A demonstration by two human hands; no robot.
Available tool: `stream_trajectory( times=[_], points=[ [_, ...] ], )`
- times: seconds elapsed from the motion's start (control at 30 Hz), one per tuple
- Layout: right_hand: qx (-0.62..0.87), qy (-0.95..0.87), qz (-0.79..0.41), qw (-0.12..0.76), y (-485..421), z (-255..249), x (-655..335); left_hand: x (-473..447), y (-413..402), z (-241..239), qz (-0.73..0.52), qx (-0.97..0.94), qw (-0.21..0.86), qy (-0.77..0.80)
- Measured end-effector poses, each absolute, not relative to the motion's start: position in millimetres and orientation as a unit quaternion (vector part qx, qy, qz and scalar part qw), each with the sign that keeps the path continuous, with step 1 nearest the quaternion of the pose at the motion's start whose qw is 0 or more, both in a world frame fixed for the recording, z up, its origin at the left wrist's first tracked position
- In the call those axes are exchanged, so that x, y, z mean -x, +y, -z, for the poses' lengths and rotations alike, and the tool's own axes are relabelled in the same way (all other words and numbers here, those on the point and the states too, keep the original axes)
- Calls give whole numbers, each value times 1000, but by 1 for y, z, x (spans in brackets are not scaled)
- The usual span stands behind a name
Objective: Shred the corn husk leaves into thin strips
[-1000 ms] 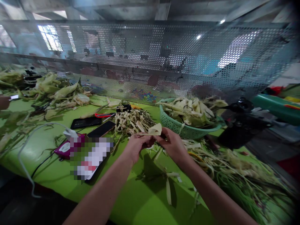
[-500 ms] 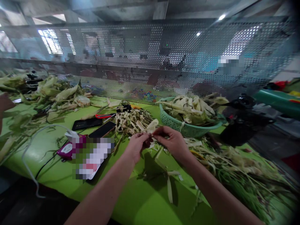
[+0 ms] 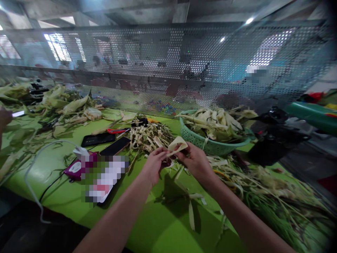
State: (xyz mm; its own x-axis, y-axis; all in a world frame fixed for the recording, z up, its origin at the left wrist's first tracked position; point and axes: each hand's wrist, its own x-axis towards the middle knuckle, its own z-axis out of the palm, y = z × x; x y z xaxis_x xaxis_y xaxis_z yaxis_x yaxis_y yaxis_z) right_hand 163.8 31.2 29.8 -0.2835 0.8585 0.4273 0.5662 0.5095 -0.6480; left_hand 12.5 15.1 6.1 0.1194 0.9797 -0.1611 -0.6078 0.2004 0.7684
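Observation:
Both hands meet above the green table (image 3: 168,225), around a pale strip of corn husk (image 3: 178,142) that loops up between them. My left hand (image 3: 155,163) pinches the husk's left end between thumb and fingers. On the other side, my right hand (image 3: 196,160) has its fingers closed on the loop's right side, partly hidden behind the strip. Just beyond the hands lies a heap of small pale knotted husk pieces (image 3: 150,137). To the right of it stands a green plastic basket (image 3: 210,146) piled with dry husks (image 3: 218,121).
Two dark phones (image 3: 116,146) and red-handled cutters (image 3: 116,131) lie left of the heap. Nearer are a purple tissue pack (image 3: 76,170) and a white cable (image 3: 28,175). Husk strips and green fibres (image 3: 271,211) cover the right side. A perforated metal screen (image 3: 158,70) rises behind. Another person's hand (image 3: 4,117) shows far left.
The husk strip now stands up as a wider loop between my hands. My right hand's fingers have shifted behind it, slightly away from my left fingertips.

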Motion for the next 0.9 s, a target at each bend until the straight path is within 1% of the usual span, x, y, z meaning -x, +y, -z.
stream_trajectory(
  times=[0.23,0.4,0.53,0.67,0.8,0.9],
  points=[
    [490,-748,-218,391,30,-28,-159,-14,14,-6,-584,-326,661,340],
    [428,-757,-256,422,28,-29,-158,-15,17,-4,-598,-289,657,357],
    [390,-785,-225,426,26,-31,-159,-14,18,-6,-595,-269,675,344],
    [390,-796,-196,419,26,-31,-161,-12,17,-7,-582,-263,694,332],
    [384,-814,-171,401,27,-33,-164,-13,17,-6,-569,-245,712,330],
    [390,-818,-175,385,27,-36,-164,-14,17,-4,-567,-241,712,337]
  ],
)
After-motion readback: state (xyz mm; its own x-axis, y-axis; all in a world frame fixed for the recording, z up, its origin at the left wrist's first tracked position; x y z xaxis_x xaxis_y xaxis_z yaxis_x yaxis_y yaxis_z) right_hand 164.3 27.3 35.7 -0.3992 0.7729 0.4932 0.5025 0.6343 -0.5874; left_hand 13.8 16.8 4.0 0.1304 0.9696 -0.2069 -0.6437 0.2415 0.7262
